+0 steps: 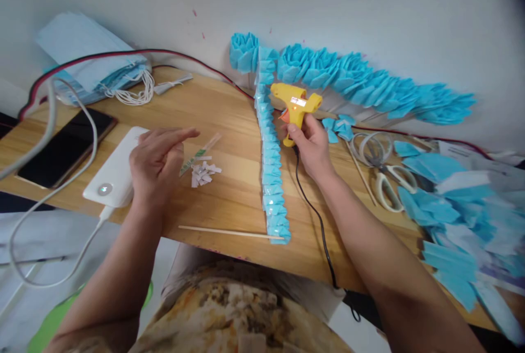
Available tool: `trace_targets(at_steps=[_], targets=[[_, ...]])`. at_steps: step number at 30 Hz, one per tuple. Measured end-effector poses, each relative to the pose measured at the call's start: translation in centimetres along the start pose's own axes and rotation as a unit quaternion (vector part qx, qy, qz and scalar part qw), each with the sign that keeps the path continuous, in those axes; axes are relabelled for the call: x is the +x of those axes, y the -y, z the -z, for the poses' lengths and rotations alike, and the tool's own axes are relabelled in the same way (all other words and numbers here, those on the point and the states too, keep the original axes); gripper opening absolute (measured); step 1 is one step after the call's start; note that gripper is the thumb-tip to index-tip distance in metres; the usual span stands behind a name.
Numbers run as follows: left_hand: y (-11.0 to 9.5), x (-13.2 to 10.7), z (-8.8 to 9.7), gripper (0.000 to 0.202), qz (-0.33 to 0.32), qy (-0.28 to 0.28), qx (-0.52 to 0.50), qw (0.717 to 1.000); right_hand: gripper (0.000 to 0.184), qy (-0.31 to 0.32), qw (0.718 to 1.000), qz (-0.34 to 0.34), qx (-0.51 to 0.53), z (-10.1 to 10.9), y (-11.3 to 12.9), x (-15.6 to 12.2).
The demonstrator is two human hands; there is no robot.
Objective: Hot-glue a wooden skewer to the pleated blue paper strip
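Observation:
My right hand is wrapped round the handle of a yellow hot glue gun, held over the table with its nozzle pointing left. Just beside it, a long pleated strip of light blue material runs down the tabletop. A thin wooden stick lies across the strip's near end. My left hand hovers by a white power bank, its forefinger stretched out to the right and nothing visible in it. Near that hand are a small pile of white paper bits and a clear plastic strip with green marks.
Blue flowers on sticks line the wall. At right lie scissors, a tape roll and blue cut pieces. At left are a phone, stacked face masks and a looping white cable. The gun's black cord trails off the front edge.

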State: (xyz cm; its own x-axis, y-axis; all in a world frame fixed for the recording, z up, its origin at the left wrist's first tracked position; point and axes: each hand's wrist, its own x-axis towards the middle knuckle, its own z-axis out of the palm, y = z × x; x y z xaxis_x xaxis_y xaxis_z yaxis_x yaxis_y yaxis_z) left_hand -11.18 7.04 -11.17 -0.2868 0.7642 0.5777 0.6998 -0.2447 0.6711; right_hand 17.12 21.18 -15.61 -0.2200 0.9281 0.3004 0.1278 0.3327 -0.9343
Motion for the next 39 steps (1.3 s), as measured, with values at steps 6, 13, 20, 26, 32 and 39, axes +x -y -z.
trace_targets(at_steps=[6, 13, 20, 26, 32, 39], targets=[[0.2, -0.1, -0.1, 0.034, -0.011, -0.008, -0.013, 1.000, 0.048, 0.007, 1.000, -0.003, -0.003, 0.0, -0.3, 0.2], [0.4, 0.0, -0.4, 0.024, -0.010, -0.029, -0.001, 1.000, 0.050, 0.001, 1.000, -0.012, 0.006, -0.1, -0.5, 0.2], [-0.2, 0.1, -0.2, 0.026, 0.016, -0.012, 0.019, 1.000, 0.048, 0.001, 1.000, -0.021, 0.006, -0.2, -0.2, 0.1], [-0.3, 0.0, -0.1, 0.028, 0.011, -0.012, 0.006, 1.000, 0.051, -0.005, 1.000, -0.019, 0.006, -0.2, 0.0, 0.2], [-0.2, -0.1, -0.1, 0.029, 0.012, -0.003, 0.000, 1.000, 0.049, 0.000, 1.000, -0.014, 0.008, -0.1, 0.2, 0.1], [-0.2, 0.0, 0.0, 0.032, 0.024, 0.008, -0.008, 1.000, 0.049, -0.007, 1.000, -0.010, -0.020, 0.7, 2.1, 0.5]])
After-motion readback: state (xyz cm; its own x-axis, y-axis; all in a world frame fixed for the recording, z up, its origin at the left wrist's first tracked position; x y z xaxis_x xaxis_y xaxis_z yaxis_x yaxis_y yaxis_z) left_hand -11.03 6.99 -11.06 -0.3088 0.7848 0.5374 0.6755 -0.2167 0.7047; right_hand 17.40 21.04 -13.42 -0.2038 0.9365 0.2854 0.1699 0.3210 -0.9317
